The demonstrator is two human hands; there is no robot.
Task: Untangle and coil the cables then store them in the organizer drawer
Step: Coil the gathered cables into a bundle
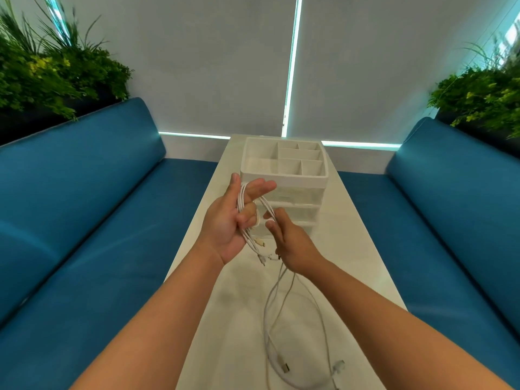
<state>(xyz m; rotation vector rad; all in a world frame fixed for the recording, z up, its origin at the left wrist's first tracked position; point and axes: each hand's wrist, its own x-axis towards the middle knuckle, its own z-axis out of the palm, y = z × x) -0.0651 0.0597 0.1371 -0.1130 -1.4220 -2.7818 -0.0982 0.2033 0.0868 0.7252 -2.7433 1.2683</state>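
My left hand (225, 220) is raised over the table, palm toward me, with several loops of white cable (244, 209) wound around its fingers. My right hand (289, 240) pinches a strand of the same cable just right of the loops. Short connector ends dangle below the two hands. More white cable (277, 313) trails down from my right hand and lies in loose tangled curves on the table, with a USB plug (284, 367) near the front edge. The white organizer (284, 175), with a divided open top and translucent drawers that look shut, stands right behind my hands.
The narrow white table (351, 249) runs away from me between two blue sofas (98, 220), (455, 220). Green plants (50, 71) stand behind each sofa, and grey window blinds close the far end.
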